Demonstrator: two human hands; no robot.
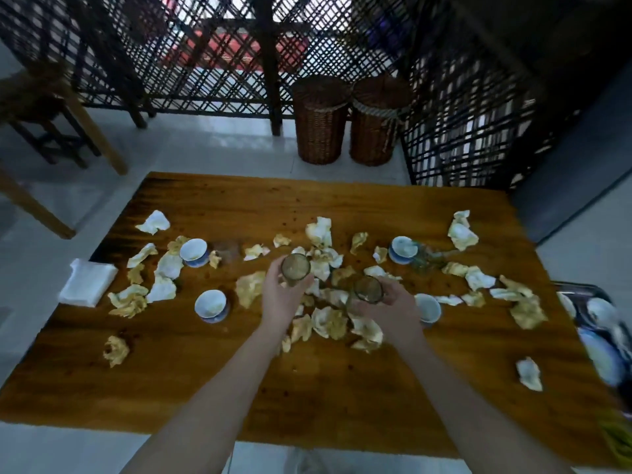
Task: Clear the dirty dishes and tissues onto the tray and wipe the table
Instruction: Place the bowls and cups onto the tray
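Observation:
My left hand [282, 295] grips a clear glass [295, 268] above the middle of the wooden table [205, 388]. My right hand [393, 306] grips a second glass [368, 289] just to its right. Several crumpled, stained tissues [330, 321] lie scattered across the tabletop. Small white-and-blue cups stand among them: one at the back left [194, 252], one at the front left [211, 304], one at the back right [403, 249], and one [428, 307] partly hidden behind my right hand. A metal tray [578, 289] holding dishes sits at the right edge.
A folded white cloth [88, 281] lies on the table's left edge. Two wicker baskets [320, 119] stand on the floor beyond the table, against a dark lattice screen. A wooden chair [51, 107] stands at the far left.

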